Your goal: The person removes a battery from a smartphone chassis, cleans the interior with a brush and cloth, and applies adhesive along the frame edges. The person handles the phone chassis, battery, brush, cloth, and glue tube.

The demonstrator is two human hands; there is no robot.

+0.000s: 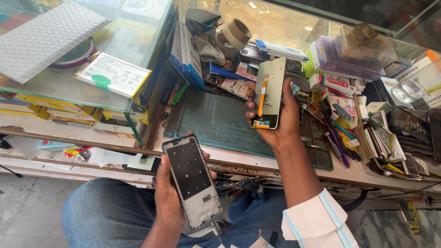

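Nearest the camera, above the lap, the left hand (169,195) is clamped around a phone frame (192,182), fingers wrapped behind it and the thumb at its left edge. The frame faces up, white-rimmed, its dark inner bay exposed and empty of a display. Farther out, over the green mat (220,121) on the tabletop (349,174), the right hand (280,117) is closed on a display panel (268,92), thumb on the left edge and fingers on the right edge. The panel is held upright with its back toward the camera, an orange flex strip running down its middle to a small connector at the lower end. The two hands are well apart, each holding its own part.

Handling, as a judgement: the panel is thin and its flex is easily creased, so an edge grip, as shown, suits it best; pressure on the back or on the connector should be avoided. The frame is best kept level and steady in the left hand, with its bay free of debris, so that the panel meets it squarely and the flex end lines up with the matching end of the bay.

Beyond the mat lie scattered small parts, a tape roll (235,33), and clear plastic boxes (353,53); tools crowd the right side. A glass case (138,41) stands to the left.
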